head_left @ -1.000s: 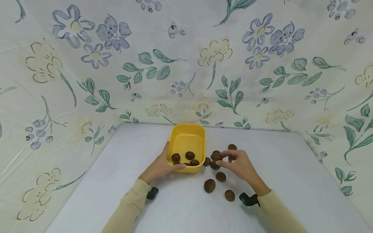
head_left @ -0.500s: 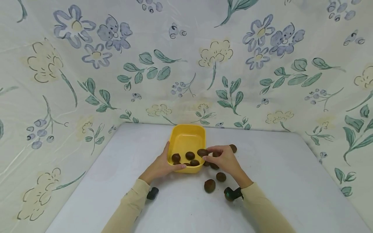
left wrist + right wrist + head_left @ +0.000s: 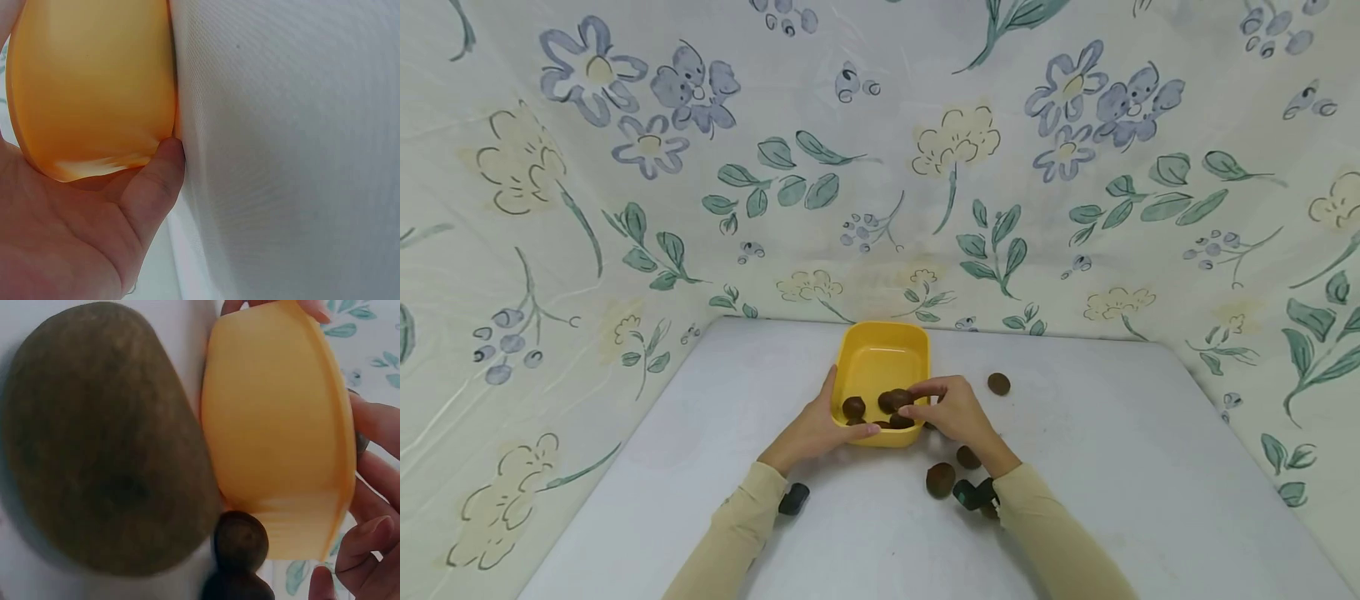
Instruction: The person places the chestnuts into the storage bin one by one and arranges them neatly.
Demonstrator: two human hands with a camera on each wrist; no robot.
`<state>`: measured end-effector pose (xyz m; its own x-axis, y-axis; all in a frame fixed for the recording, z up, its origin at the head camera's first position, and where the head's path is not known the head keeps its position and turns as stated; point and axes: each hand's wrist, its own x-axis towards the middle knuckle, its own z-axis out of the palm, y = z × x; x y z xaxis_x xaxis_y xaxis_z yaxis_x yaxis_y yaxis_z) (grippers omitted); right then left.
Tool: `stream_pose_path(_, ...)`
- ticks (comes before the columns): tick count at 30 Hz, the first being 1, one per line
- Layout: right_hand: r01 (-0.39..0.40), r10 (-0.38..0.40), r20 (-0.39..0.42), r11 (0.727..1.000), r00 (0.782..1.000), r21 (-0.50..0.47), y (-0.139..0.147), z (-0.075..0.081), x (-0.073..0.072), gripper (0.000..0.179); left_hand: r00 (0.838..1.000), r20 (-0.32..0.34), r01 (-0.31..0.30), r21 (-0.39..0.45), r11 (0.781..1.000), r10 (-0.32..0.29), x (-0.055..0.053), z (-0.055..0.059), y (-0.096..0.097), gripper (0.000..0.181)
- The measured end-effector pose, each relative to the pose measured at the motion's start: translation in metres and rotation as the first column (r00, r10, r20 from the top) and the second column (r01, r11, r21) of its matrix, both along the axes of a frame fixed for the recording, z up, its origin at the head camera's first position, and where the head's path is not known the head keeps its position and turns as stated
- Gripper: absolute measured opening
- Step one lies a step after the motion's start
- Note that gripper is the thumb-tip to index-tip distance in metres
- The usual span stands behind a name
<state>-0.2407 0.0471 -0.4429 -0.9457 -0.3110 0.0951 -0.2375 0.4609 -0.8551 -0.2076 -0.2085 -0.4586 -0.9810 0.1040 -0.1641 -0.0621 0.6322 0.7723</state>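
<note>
Nut (image 3: 902,399) in pinch of right hand (image 3: 955,412), left hand (image 3: 820,428) in grip round yellow box (image 3: 884,367).

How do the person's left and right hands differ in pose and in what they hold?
The left hand grips the near left corner of the yellow tray, while the right hand pinches a brown nut. The left hand's thumb lies along the tray's near rim, whereas the right hand's fingers reach over its right rim. Both hands are bare, and each comes out of a beige sleeve.
</note>
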Motion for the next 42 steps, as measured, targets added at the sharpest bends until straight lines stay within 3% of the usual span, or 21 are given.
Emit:
stream_pose_path(21,-0.039,0.036,0.025,0.988,0.999,0.151,-0.023,-0.003,-0.011,0.035,1.000,-0.002,0.003,-0.038,0.999,-0.003,0.001,0.001,0.000,0.138)
stream_pose_path(30,-0.014,0.014,0.005,0.973,1.000,0.231,-0.029,-0.002,-0.013,0.032,1.000,-0.008,0.008,-0.040,0.999,-0.008,0.000,0.000,-0.001,0.139)
stream_pose_path(37,0.011,-0.005,-0.023,0.961,1.000,0.277,-0.033,-0.002,-0.014,0.013,1.000,0.001,-0.002,-0.042,0.999,0.002,-0.001,-0.001,0.000,0.138)
stream_pose_path(42,0.031,-0.029,-0.010,0.956,1.000,0.293,-0.036,-0.001,-0.013,0.010,1.000,-0.005,-0.002,-0.047,0.999,0.001,-0.001,-0.002,0.000,0.138)
